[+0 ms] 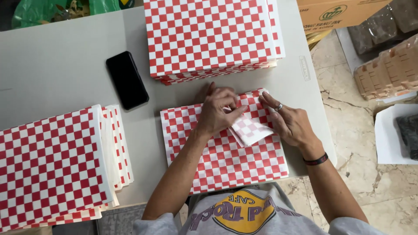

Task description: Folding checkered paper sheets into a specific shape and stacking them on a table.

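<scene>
Both hands lay palm-down on the desk [65,65]. Left hand [216,111] and right hand [289,124] fingers pinched the sheet's [226,161] folded corner [251,124] between them.

Phone [127,80] left of far stack [211,37]; sheet [224,152] before it

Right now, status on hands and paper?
Left hand and right hand pressing a folded corner of checkered sheet. Phone lies apart. Nothing in the way.
</scene>
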